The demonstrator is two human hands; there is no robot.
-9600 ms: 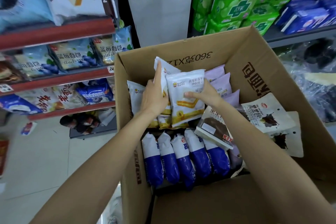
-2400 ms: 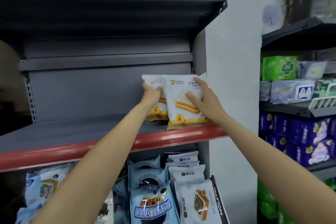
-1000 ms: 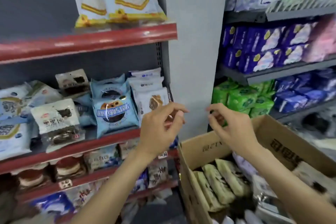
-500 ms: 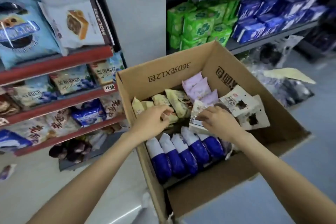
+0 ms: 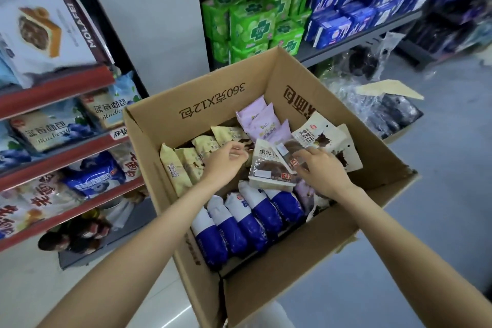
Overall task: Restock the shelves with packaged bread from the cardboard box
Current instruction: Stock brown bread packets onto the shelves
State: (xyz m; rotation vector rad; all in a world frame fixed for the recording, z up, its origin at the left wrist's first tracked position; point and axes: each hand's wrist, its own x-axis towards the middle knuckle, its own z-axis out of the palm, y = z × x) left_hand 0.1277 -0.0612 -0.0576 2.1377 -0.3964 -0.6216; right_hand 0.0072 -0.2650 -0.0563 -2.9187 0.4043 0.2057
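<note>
From the head camera, an open cardboard box point(image 5: 314, 255) fills the middle of the view, standing on a pale floor between two shelf units. Both bare arms reach into it from the near edge.

The left hand point(image 5: 225, 161) hovers over a row of beige bread packs point(image 5: 181, 165) at the far left of the box, fingers loosely curled together and gripping nothing that can be seen. The right hand point(image 5: 323, 168) lies on a chocolate bread pack point(image 5: 271, 169) with a clear window, fingers spread flat across its right end (whether it actually grips the pack cannot be told).

Behind that pack, along the far wall, stand lilac packs point(image 5: 259, 121); to the right, white packs with dark cake pictures point(image 5: 323, 136) lean against the box side. A row of blue-and-white packs point(image 5: 239, 221) stands upright along the near side.

On the left, red-edged shelves point(image 5: 61, 85) hold more packaged bread, including blueberry bread packs point(image 5: 50, 128). On the far right, a grey shelf point(image 5: 359, 34) carries green packets point(image 5: 255, 24) and dark blue packets point(image 5: 354, 10), with crumpled clear plastic point(image 5: 372, 104) on the floor beside it.
</note>
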